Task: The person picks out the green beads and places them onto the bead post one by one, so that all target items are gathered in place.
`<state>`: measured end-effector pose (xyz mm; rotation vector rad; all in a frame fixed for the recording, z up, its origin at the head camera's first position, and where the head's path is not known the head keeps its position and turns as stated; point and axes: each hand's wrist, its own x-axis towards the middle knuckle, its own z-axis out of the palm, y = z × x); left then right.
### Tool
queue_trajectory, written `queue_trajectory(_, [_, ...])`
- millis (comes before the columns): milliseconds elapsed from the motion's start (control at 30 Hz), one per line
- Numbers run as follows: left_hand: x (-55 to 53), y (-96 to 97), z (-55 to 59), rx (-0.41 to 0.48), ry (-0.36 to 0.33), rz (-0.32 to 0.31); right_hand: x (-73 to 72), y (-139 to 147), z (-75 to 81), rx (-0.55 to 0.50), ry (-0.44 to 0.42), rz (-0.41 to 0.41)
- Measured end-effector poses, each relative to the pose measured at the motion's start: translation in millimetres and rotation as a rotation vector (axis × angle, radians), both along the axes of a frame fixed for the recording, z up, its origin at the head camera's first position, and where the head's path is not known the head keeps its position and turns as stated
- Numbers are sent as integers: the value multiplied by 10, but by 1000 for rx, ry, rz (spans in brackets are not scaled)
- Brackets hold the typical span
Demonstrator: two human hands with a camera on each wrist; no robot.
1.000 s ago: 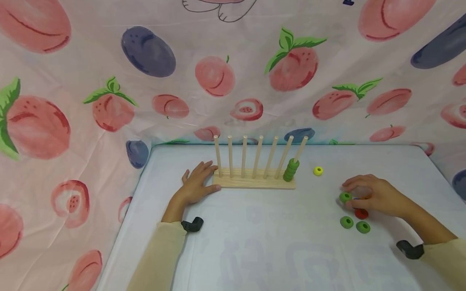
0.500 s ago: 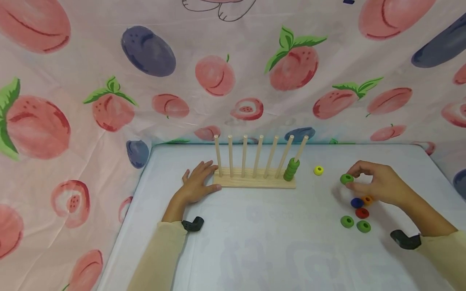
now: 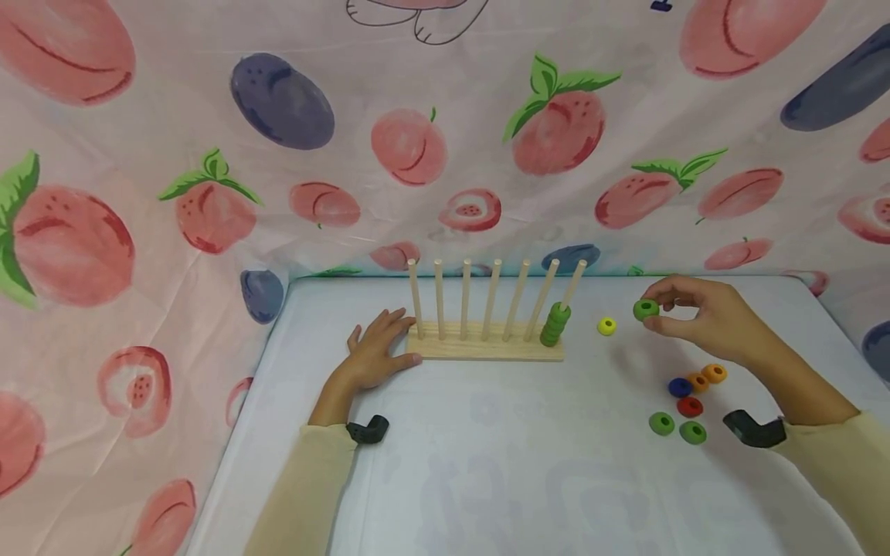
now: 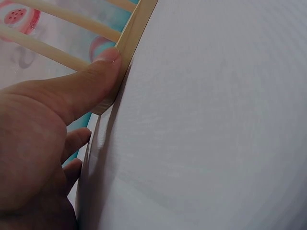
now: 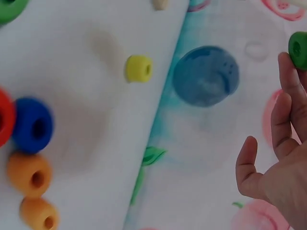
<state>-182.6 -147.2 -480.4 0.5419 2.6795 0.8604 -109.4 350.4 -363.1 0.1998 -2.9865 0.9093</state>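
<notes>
A wooden peg rack [image 3: 487,353] with several upright pegs stands at the table's far side. Its rightmost peg bears a stack of green beads [image 3: 555,326]. My left hand [image 3: 378,351] holds the left end of its base, thumb along the front edge and a finger at the back. In the left wrist view the thumb [image 4: 93,79] lies against the base. To the right of the rack, my right hand [image 3: 719,316] pinches a green bead [image 3: 646,310] between thumb and fingertips, raised above the table. That bead [image 5: 298,50] shows at the right wrist view's edge.
A yellow bead [image 3: 607,326] lies between the rack and my right hand. Nearer me are a blue bead [image 3: 680,388], two orange beads [image 3: 714,374], a red bead [image 3: 690,407] and two green beads [image 3: 662,423]. A fruit-print cloth [image 3: 473,154] hangs behind the table.
My right hand has lifted the green bead from beside the loose beads and carried it away from me, uncovering the blue and orange ones. My left hand stays on the rack.
</notes>
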Motion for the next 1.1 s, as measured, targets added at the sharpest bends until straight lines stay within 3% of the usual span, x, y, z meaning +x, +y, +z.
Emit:
queue_trajectory(433, [-9,-2,-17,4,0,-1,-172,-392,218,-187,53,-45])
queue_trajectory(767, [-13,-9,-31,-2,-1,-4,-241,-651,332,-409,153,11])
queue_trajectory(900, [-16,-7,-39,-6,-1,-3,-269,-738,348,-434,167,31])
queue_trajectory(1100, [-17,-3,-38,-5,3,-2,-314,-813,336,-371,151,12])
